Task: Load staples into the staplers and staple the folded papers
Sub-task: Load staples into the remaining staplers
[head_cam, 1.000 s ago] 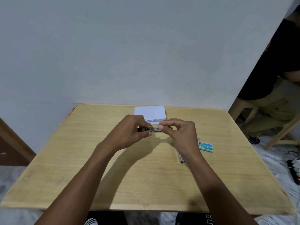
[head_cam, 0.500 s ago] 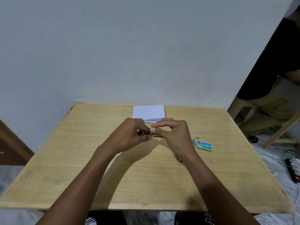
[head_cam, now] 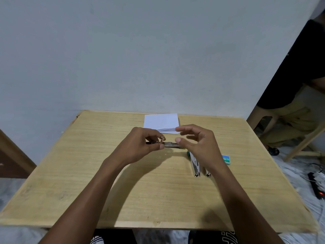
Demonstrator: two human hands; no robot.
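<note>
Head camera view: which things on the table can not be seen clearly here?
- Stapler in the left hand: fingers cover its left end; whether staples are inside cannot be told.
- Two staplers lying on the table: the right hand and wrist hide their far ends.
- Staple box: label too small to read.
- Folded papers: number of sheets unclear.

**Right hand lets go of the stapler**

So a moment ago both hands were pinched together on the little stapler point(head_cam: 169, 144). Now the right hand point(head_cam: 197, 143) has pulled off it, fingers spread and apart from it, uncovering the second stapler point(head_cam: 194, 163) lying on the worktop point(head_cam: 88, 173). Only the left hand's point(head_cam: 140, 144) grip is on it now.
</note>
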